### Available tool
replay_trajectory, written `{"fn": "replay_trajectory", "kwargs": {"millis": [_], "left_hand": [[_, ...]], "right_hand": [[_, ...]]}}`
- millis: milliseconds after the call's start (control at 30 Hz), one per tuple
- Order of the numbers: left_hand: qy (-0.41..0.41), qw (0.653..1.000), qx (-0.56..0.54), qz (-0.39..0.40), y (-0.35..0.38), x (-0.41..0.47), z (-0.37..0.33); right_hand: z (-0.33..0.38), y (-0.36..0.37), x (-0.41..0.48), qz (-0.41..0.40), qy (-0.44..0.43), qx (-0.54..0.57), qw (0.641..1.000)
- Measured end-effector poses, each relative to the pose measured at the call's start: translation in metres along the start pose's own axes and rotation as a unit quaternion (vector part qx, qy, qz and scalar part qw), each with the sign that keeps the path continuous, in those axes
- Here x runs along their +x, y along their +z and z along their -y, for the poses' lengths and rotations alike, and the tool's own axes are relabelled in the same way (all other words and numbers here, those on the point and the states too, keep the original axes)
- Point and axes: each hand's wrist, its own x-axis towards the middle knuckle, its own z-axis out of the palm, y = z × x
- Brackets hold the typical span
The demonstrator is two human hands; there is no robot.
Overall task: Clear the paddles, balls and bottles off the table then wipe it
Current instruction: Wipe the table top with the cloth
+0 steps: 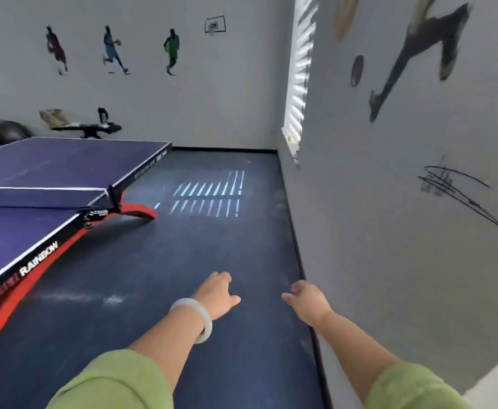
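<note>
The blue table-tennis table (20, 231) fills the left of the view, with its net (35, 197) stretched across and a red curved base (135, 209) below. No paddles, balls or bottles show on the visible part of its top. My left hand (216, 295), with a white bangle on the wrist, reaches forward over the dark floor, fingers loosely bent and holding nothing. My right hand (308, 301) hangs beside the wall to the right, also holding nothing. Both hands are well to the right of the table.
A grey wall (404, 231) with sports decals runs close on my right, with a bright louvred window (299, 72). Dark blue floor (212, 237) stretches ahead between table and wall. A grey exercise ball (10, 132) and a low black bench (87, 128) stand at the far wall.
</note>
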Motion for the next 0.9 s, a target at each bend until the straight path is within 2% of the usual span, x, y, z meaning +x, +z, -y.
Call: {"fn": "replay_trajectory", "kwargs": {"millis": [133, 300, 567, 767, 900], "left_hand": [[-0.003, 0.999, 0.003, -0.041, -0.077, 0.066, 0.044], [-0.005, 0.999, 0.011, -0.044, -0.147, 0.149, 0.092], [0.03, 0.999, 0.01, -0.012, -0.187, 0.319, 0.101], [0.048, 0.999, 0.017, -0.017, -0.218, 0.484, 0.071], [0.025, 0.999, 0.026, -0.013, -0.257, 0.592, 0.058]], "right_hand": [[0.09, -0.004, 0.084, -0.02, -0.035, -0.034, 0.999], [0.169, -0.014, 0.174, -0.019, -0.031, -0.088, 0.995], [0.195, -0.042, 0.32, -0.043, 0.01, -0.077, 0.996], [0.211, -0.086, 0.477, -0.068, 0.001, -0.069, 0.995], [0.235, -0.112, 0.587, -0.048, 0.003, -0.066, 0.997]]}}
